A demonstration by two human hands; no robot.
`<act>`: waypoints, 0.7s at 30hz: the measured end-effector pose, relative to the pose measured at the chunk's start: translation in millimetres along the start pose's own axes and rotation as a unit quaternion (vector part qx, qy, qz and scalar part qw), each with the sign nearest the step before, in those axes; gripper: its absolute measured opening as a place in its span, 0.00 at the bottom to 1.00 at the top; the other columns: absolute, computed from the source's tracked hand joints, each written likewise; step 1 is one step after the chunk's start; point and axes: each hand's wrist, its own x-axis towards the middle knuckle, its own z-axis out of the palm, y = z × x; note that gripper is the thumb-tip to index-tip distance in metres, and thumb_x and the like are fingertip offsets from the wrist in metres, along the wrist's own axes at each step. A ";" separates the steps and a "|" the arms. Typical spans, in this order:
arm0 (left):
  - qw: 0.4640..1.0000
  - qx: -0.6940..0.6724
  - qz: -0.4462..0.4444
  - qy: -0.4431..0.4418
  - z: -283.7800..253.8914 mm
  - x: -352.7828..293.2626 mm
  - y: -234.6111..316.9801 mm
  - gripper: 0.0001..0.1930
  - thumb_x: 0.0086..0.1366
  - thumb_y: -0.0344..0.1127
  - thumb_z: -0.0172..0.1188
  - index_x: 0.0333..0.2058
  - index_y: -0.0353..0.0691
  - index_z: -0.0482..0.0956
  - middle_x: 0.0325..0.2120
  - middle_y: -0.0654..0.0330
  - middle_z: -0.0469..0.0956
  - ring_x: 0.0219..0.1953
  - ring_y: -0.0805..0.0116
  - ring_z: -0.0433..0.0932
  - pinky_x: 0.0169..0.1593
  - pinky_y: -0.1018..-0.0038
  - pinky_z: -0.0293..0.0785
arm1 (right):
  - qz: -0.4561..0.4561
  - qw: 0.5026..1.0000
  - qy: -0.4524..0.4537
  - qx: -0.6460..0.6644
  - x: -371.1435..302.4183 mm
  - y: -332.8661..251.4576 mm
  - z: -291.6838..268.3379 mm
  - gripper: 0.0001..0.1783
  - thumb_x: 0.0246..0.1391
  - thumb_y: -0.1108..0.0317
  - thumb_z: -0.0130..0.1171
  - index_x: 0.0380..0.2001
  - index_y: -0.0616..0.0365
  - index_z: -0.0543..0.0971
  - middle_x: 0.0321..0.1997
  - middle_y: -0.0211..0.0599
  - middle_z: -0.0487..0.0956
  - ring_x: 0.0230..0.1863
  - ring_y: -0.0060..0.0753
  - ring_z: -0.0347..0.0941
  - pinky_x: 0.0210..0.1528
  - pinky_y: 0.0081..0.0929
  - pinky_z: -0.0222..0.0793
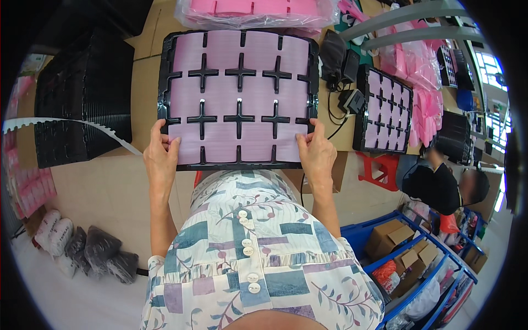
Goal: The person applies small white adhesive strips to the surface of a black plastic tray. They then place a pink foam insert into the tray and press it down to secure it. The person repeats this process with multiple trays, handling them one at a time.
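Note:
A black plastic tray (240, 166) lies in front of me at the table's near edge. Pale pink-purple sheet material (223, 104) covers its inside, and black cross-shaped ribs show through it. At the tray's near left corner my left hand (161, 151) grips the rim, thumb over the pink sheet and fingers at the outer edge. My right hand (317, 151) does the same at the near right corner, its fingers closed on the rim. The undersides of both grips are hidden.
A tall stack of black trays (82, 104) stands at left, with a curved toothed strip (82, 124) before it. Another filled tray (385, 113), a black adapter (350, 102) and pink bagged pieces (412, 60) lie right. A person (440, 187) sits beyond a red stool (379, 170).

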 end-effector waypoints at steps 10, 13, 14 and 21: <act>0.998 0.017 0.027 0.061 9.1 -5.2 -1.4 0.25 0.56 0.25 0.65 0.54 0.38 0.72 0.24 0.54 0.77 0.24 0.61 0.77 0.32 0.66 0.74 | -0.022 0.999 0.047 -0.001 -2.9 3.9 8.5 0.21 0.49 0.64 0.68 0.45 0.56 0.74 0.21 0.34 0.79 0.23 0.42 0.78 0.27 0.38 0.71; 0.998 0.014 0.029 0.062 9.8 -5.6 -1.6 0.25 0.56 0.25 0.65 0.53 0.37 0.71 0.24 0.54 0.77 0.24 0.60 0.77 0.32 0.65 0.74 | -0.022 0.999 0.042 0.011 -2.7 4.7 7.8 0.18 0.50 0.65 0.68 0.43 0.56 0.75 0.20 0.35 0.78 0.22 0.42 0.77 0.27 0.37 0.70; 0.997 0.018 0.029 0.063 8.0 -5.4 -3.0 0.25 0.56 0.25 0.65 0.53 0.37 0.71 0.24 0.54 0.77 0.24 0.60 0.77 0.32 0.65 0.74 | -0.021 0.999 0.039 0.014 -2.5 3.4 8.1 0.17 0.51 0.65 0.67 0.42 0.57 0.75 0.20 0.35 0.78 0.22 0.42 0.77 0.27 0.37 0.70; 0.997 0.021 0.038 0.067 9.7 -7.1 -6.9 0.23 0.56 0.24 0.65 0.51 0.36 0.72 0.23 0.54 0.76 0.24 0.61 0.76 0.31 0.67 0.74 | -0.032 0.998 0.031 0.035 -1.0 4.9 8.1 0.14 0.53 0.67 0.65 0.41 0.58 0.75 0.20 0.37 0.77 0.22 0.42 0.75 0.27 0.37 0.69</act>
